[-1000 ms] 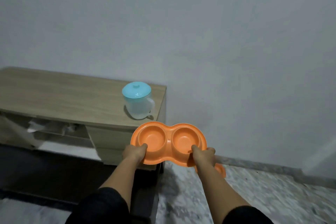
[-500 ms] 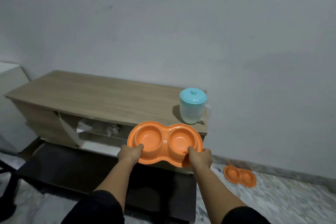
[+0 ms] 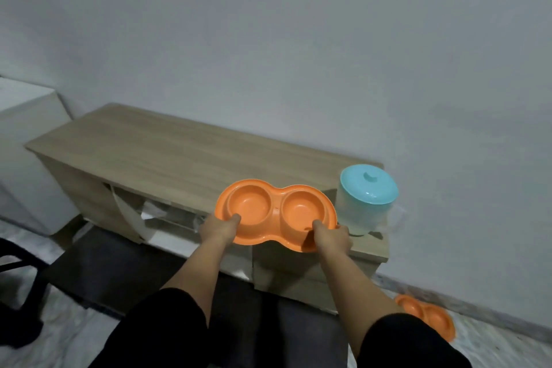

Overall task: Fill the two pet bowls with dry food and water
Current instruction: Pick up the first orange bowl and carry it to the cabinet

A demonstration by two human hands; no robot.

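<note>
While both hands gripped it, the orange double bowl (image 3: 276,213) was held up over the front edge of the wooden cabinet (image 3: 167,155), both wells showing nothing inside. The left hand (image 3: 218,228) clamped the near left rim, thumb hooked over into the left well; the right hand (image 3: 331,237) clamped the near right rim, thumb lying in the right well, fingers curled underneath. Just beyond the right hand's hold, right beside the bowl's right lobe, stood a clear jug with a blue lid (image 3: 367,200) on the cabinet's right end; whether bowl and jug touched, I couldn't tell. Well below and right of that grip, a second orange double bowl (image 3: 430,318) lay on the floor (image 3: 493,346) by the wall.
</note>
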